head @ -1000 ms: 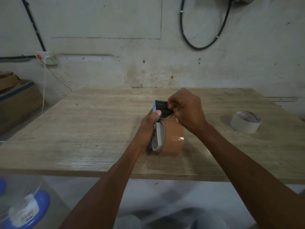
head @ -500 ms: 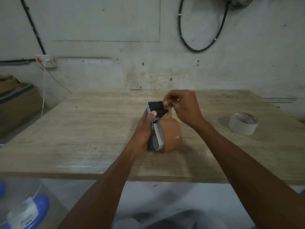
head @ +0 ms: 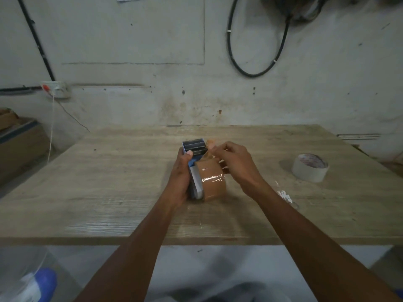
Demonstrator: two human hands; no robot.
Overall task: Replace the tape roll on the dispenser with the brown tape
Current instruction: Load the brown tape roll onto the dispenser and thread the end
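Observation:
The blue and black tape dispenser (head: 194,147) stands upright at the middle of the wooden table (head: 109,182), with the brown tape roll (head: 212,182) mounted on its right side. My left hand (head: 182,177) grips the dispenser body from the left, thumb on its black head. My right hand (head: 234,163) pinches the loose end of the brown tape just right of the head, above the roll. A white tape roll (head: 310,167) lies flat on the table to the right, apart from both hands.
A scrap of clear film (head: 284,196) lies on the table beside my right forearm. A cardboard box (head: 19,144) stands off the table's left side. The wall with a hanging black cable (head: 250,70) runs along the far edge.
My right hand has shifted from on top of the dispenser head to its right side, drawing the brown tape end with it. The left hand keeps its grip.

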